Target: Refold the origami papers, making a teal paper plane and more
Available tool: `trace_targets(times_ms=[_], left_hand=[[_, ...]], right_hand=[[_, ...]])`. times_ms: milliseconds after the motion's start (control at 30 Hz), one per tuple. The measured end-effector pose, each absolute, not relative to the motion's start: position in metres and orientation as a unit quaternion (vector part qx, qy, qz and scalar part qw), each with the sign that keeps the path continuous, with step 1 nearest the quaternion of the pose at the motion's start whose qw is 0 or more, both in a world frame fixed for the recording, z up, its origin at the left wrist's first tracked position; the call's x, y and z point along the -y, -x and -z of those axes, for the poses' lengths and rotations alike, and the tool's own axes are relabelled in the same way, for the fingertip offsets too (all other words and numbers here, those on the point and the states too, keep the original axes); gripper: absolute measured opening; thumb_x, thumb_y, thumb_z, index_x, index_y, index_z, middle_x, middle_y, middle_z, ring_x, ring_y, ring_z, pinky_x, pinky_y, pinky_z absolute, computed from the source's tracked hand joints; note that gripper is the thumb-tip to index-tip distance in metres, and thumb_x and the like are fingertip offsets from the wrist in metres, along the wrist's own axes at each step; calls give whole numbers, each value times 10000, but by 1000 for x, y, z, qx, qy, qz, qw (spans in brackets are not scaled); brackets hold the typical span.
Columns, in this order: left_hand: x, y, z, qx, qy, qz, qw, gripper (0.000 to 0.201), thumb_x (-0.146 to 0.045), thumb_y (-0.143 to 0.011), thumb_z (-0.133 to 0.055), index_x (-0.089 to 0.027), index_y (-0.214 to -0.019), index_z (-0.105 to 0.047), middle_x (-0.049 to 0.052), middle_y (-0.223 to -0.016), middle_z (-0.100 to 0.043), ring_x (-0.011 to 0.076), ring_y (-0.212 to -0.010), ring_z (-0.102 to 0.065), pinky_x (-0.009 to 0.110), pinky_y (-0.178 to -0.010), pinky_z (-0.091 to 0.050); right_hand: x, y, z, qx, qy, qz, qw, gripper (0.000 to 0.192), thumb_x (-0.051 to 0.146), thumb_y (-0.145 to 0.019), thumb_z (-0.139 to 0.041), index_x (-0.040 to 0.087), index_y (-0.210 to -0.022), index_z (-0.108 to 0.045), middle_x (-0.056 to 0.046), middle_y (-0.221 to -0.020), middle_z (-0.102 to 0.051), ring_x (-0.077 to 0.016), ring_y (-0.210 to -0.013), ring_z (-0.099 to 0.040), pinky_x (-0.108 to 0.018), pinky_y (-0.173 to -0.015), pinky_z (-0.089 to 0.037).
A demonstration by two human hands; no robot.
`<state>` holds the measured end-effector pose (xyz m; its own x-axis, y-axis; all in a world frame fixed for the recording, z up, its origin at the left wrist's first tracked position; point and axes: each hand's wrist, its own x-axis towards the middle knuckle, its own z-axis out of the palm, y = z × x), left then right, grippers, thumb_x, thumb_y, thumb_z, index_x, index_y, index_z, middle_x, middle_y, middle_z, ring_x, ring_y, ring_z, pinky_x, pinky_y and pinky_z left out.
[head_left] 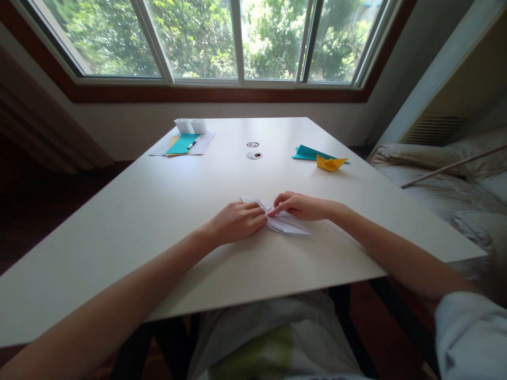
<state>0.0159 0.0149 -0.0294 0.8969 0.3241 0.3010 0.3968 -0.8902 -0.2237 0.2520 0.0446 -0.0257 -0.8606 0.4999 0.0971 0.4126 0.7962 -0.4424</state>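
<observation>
1. far left of the white table (138, 221): a stack of paper sheets (182, 143) with a teal one on top and a yellow edge peeking out underneath. a pen (192, 143) lies across it, and two small white folded paper boxes (190, 125) sit at the far end of that pile.
2. left hand (233, 221) is palm down on the table, fingers curled in loosely and tips pressing on the left part of the folded white paper (283, 221). more a flat press than a grip, far as i can see.
3. the folded white paper lies flat near the middle of the table, on the near side, right between both hands. it has pointed flaps, one sticking out toward the far left and one toward the near right.
4. past it, in the middle of the table, there are two small round things (253, 150), can't tell what they are.
5. right hand (301, 207) comes in from the right, fingers bent, fingertips pinching or pushing down on the paper's centre crease, just touching the left hand's fingertips.
6. far right: a teal sheet (311, 153) with a yellow paper boat (331, 163) sitting at its near edge.
7. off the table to the right, a bed with rumpled grey bedding (443, 184).
</observation>
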Motion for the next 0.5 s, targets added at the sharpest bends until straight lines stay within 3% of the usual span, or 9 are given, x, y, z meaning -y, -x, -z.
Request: trace_targets(times_ms=[267, 400, 500], left_hand=[[-21, -13, 32, 258, 936, 225, 87, 188, -218, -891, -390, -189, -887, -576, 15, -742, -663, 110, -661, -605, 211, -633, -432], [-22, -14, 26, 319, 891, 317, 71, 142, -219, -865, -439, -181, -873, -575, -9, -674, -644, 90, -546, -557, 200, -581, -411], [-22, -17, 23, 356, 857, 370, 48, 151, -242, -855, -457, -166, -843, -587, -7, -657, -625, 85, -540, -540, 187, -554, -406]], right_hand=[[-50, -258, 24, 942, 234, -211, 111, 568, -48, -757, -366, 298, -1154, -580, -46, -1056, -557, -155, -992, -494, -354, -907, -400], [-45, -260, 14, 920, 223, -299, 121, 486, 85, -757, -525, 215, -1225, -500, -82, -1172, -526, -189, -1062, -496, -351, -903, -417], [-39, -255, 12, 869, 292, -381, 121, 504, 230, -724, -625, 212, -1212, -498, -69, -1138, -572, -195, -998, -545, -337, -849, -458]])
